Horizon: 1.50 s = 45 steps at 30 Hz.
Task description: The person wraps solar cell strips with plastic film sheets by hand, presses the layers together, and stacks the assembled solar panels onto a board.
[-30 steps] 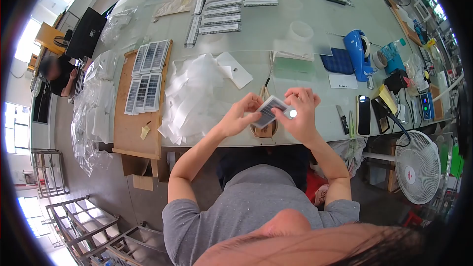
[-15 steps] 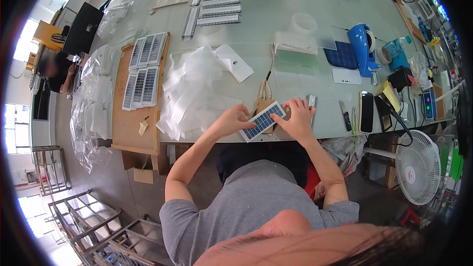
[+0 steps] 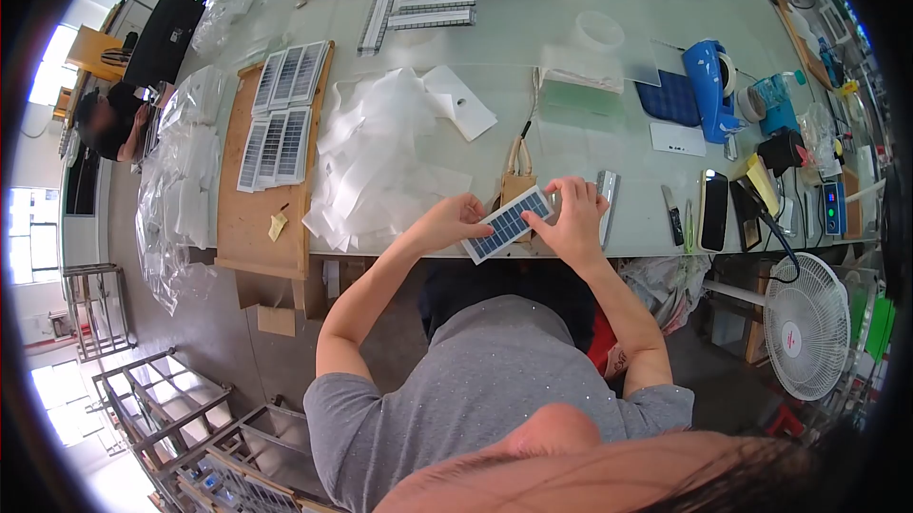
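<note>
A small solar panel, dark blue cells in a white frame, is tilted in front of my body at the table's near edge. My left hand pinches its left end, thumb on the cells. At the other end, my right hand grips it with the thumb on its face and the fingers behind. Just behind the panel is a small wooden block, partly covered by it. To the left lies a heap of thin white sheets. A metal ruler-like bar is close to my right hand.
On the left, a wooden board bears stacked solar panels. More panels lie in rows at the back. A blue tape dispenser, a phone and a cutter knife are on the right. A fan stands below the edge.
The view has shifted slightly, so the table's things appear a little higher. Both hands still hold the solar panel, with only slight movement of the fingers.
</note>
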Motion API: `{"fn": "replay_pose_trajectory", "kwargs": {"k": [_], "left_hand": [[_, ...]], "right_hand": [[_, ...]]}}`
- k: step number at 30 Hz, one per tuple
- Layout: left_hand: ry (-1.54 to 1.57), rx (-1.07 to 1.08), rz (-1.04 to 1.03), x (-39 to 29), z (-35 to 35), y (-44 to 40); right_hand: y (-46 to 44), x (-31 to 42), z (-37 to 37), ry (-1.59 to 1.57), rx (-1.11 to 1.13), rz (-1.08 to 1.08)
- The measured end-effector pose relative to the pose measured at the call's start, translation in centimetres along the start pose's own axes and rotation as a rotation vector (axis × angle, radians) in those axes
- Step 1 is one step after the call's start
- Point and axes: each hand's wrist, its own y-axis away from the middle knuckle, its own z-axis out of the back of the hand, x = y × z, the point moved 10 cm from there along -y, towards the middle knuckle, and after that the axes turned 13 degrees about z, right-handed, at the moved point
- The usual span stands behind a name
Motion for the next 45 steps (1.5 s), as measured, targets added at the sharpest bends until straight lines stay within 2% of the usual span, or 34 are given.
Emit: {"fn": "replay_pose_trajectory", "kwargs": {"k": [4,7,8,10,12,14,17,20,23,28,31,34,35,38,41,44,45], "left_hand": [[0.061,0.176,0.051,1.5,-1.4,0.7],[0.250,0.318,0.045,0.6,-1.3,2.3],[0.133,0.268,-0.043,-0.8,0.1,2.6],[0.194,0.121,-0.129,-4.6,3.3,2.2],[0.055,-0.202,-0.264,-10.2,7.2,1.0],[0.110,-0.313,-0.380,-15.1,9.7,-1.6],[0.036,-0.509,-0.369,-20.6,12.6,-6.1],[-0.003,-0.593,-0.396,-22.4,14.1,-9.7],[-0.025,-0.635,-0.368,-23.3,13.9,-8.9],[-0.107,-0.646,-0.260,-23.1,13.4,-7.3],[-0.503,-0.879,-0.185,-24.0,13.3,-6.0],[-0.785,-1.157,-0.253,-25.2,12.6,-4.1],[-0.781,-1.148,-0.265,-25.0,12.5,-3.9],[-0.749,-1.100,-0.324,-23.6,11.6,-0.8],[-0.691,-1.042,-0.396,-18.6,12.6,0.7],[-0.726,-1.066,-0.453,-14.9,13.7,2.5],[-0.745,-1.087,-0.487,-13.9,13.9,2.9]], "right_hand": [[-0.3,0.9,-0.3,-0.079,0.008,0.074],[-1.4,-0.9,0.5,-0.157,-0.122,0.086],[-1.9,-2.2,1.0,-0.159,-0.152,0.065],[-3.5,-4.5,2.0,-0.044,-0.202,0.046],[-5.4,-6.1,2.5,0.077,-0.215,0.056],[-7.3,-7.2,2.9,0.208,-0.194,0.093],[-9.2,-8.0,2.5,0.303,-0.160,0.211],[-10.4,-9.4,1.4,0.372,-0.051,0.271],[-11.3,-9.5,2.1,0.306,-0.057,0.379],[-12.6,-11.2,3.2,0.159,-0.024,0.323],[-12.7,-10.6,3.1,0.173,-0.018,0.315],[-12.6,-9.4,2.8,0.240,-0.057,0.392],[-12.5,-9.1,2.7,0.268,-0.078,0.434],[-12.9,-10.4,2.3,0.161,0.033,0.330],[-14.0,-15.7,4.2,-0.364,-0.115,-0.033],[-12.6,-20.4,6.8,-0.927,-0.629,-0.126],[-12.1,-19.5,6.5,-0.942,-0.606,-0.181]]}}
